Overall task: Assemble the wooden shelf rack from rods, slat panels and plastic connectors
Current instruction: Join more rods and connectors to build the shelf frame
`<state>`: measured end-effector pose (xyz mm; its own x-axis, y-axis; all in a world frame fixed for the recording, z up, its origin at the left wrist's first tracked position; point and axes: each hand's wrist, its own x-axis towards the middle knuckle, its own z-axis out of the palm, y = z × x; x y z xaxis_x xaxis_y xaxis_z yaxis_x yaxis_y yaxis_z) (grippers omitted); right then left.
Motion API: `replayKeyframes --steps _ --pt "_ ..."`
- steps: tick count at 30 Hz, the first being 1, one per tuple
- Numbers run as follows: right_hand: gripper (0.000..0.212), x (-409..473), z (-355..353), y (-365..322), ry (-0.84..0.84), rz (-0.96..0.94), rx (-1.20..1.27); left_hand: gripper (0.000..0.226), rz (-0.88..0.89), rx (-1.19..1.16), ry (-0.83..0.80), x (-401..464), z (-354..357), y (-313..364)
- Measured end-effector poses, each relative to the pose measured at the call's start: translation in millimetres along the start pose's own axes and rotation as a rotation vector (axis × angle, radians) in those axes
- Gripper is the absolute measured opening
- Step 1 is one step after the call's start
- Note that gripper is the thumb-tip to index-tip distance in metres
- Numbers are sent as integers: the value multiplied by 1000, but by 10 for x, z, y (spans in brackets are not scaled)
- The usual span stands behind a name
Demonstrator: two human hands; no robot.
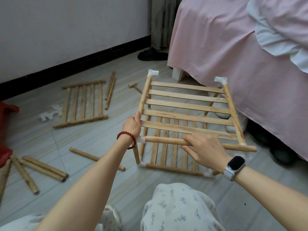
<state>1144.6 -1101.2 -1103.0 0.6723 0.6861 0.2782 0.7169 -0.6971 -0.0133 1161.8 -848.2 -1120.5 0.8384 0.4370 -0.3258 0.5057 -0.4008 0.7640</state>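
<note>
Both hands' fingers curl around the rack's near rod.

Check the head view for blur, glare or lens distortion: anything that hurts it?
Head view: soft, even light with no glare; the hands, left and right, and the rack's front rod are fairly sharp; loose rods at lower left are smeared; the wide lens bends the baseboard.

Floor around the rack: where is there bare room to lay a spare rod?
Bare tiles lie between the spare slat panel and the lone rod, left of the left hand, and along the black baseboard. It is crowded by the rod pile at lower left, and between the rack and the bed.
</note>
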Motion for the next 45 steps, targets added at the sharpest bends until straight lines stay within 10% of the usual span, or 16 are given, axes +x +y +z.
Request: replayKeyframes --steps 37,45 --pt "34 218 107 -4 0 -77 63 37 -92 -414 -101 -156 -51 -53" --pt "37 432 40 -44 -268 -73 75 37 -104 -431 -103 -100 -71 -86"
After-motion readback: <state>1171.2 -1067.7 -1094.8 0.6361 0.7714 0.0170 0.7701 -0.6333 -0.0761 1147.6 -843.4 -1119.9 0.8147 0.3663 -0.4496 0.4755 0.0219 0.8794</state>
